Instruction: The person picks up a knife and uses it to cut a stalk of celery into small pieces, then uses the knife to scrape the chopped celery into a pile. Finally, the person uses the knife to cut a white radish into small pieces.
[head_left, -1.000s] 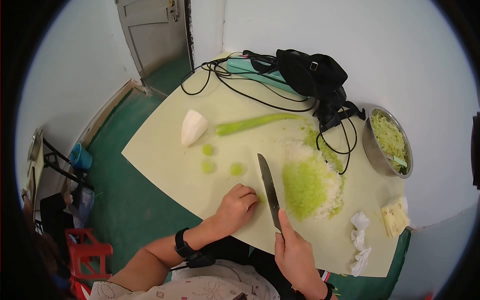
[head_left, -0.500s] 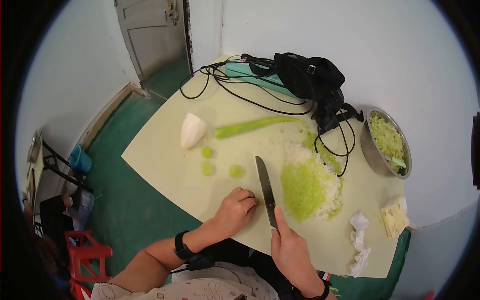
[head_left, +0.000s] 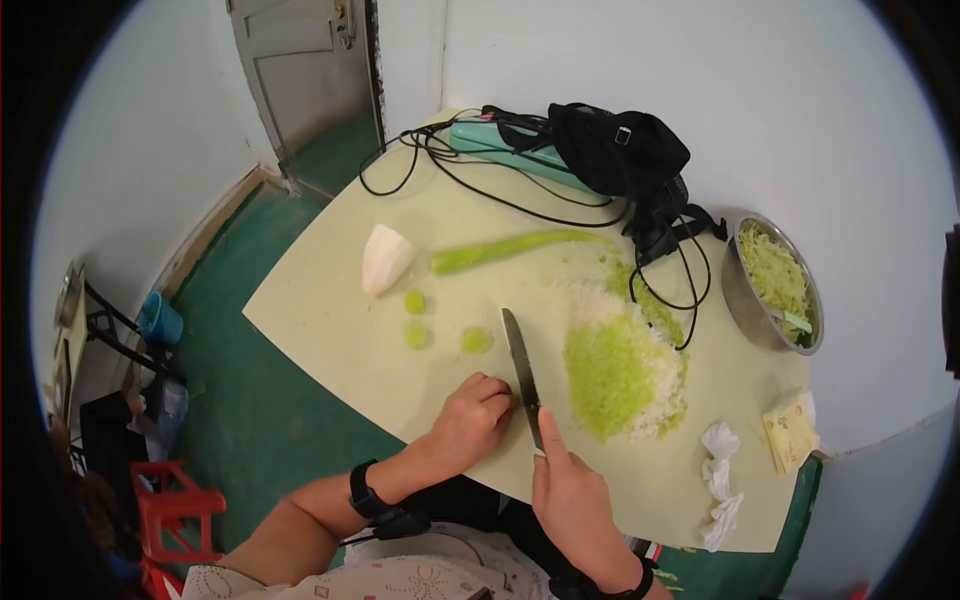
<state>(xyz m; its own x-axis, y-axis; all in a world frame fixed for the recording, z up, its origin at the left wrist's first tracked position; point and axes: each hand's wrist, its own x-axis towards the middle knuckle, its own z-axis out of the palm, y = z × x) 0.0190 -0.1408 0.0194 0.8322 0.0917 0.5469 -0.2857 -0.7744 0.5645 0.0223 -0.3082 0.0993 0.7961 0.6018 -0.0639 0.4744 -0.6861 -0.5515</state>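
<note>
My right hand [head_left: 574, 497] is closed round the handle of a knife [head_left: 522, 371], its blade pointing away from me over the pale table [head_left: 330, 300]. Close to the blade's left side, my left hand [head_left: 474, 422] is closed with curled fingers; what it holds is hidden. Three green round slices lie beyond it, one [head_left: 475, 340] nearest the knife. Farther back are a white peeled chunk [head_left: 386, 260] and a long green stalk [head_left: 510, 250]. Right of the knife spreads a heap of chopped green and white bits [head_left: 615, 375].
A metal bowl [head_left: 735, 280] of green shreds stands at the right edge. Black straps and cables [head_left: 620, 150] lie over a teal case [head_left: 500, 145] at the back. Crumpled tissues [head_left: 719, 480] and a yellow packet [head_left: 791, 437] are at the right front.
The knife and my right hand have shifted slightly left, bringing the blade nearer my left hand. My left hand has hardly moved.
</note>
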